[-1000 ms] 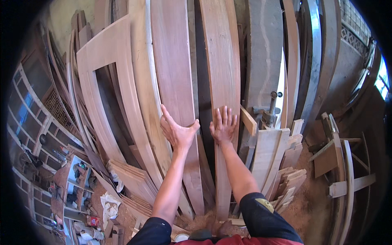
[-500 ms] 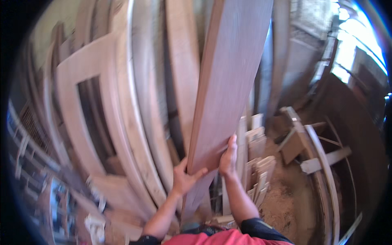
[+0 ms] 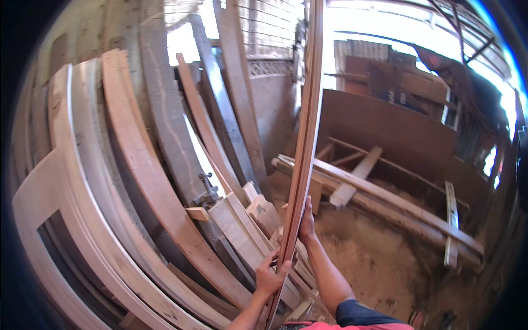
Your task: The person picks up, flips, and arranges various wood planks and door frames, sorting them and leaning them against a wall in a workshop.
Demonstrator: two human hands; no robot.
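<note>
Holding a long wooden plank (image 3: 301, 148) nearly upright, slightly tilted, narrow edge turned toward the body, upper end running out at the top of the view, lower end out of sight at the bottom. Along that edge, a dark lengthwise line; impossible to tell groove from seam between two boards. Grip full on both sides: left hand (image 3: 270, 276) curled round the lower part, thumb across the near edge; right hand (image 3: 307, 223) higher up, palm against the right side, fingers mostly hidden behind.

Judging by the two-handed hold, in the midst of handling the plank upright. Cannot tell whether resting on the ground or lifted. Probably calling for firm palms on both sides, and care over the tall upper end.

Just left of the plank, short boards (image 3: 265, 212); farther left, a metal clamp (image 3: 210, 192), a leaning reddish board (image 3: 147, 170) and a door-like frame (image 3: 44, 181). Right of the plank, a long timber beam (image 3: 396, 203) low above the earthy floor (image 3: 363, 247).
</note>
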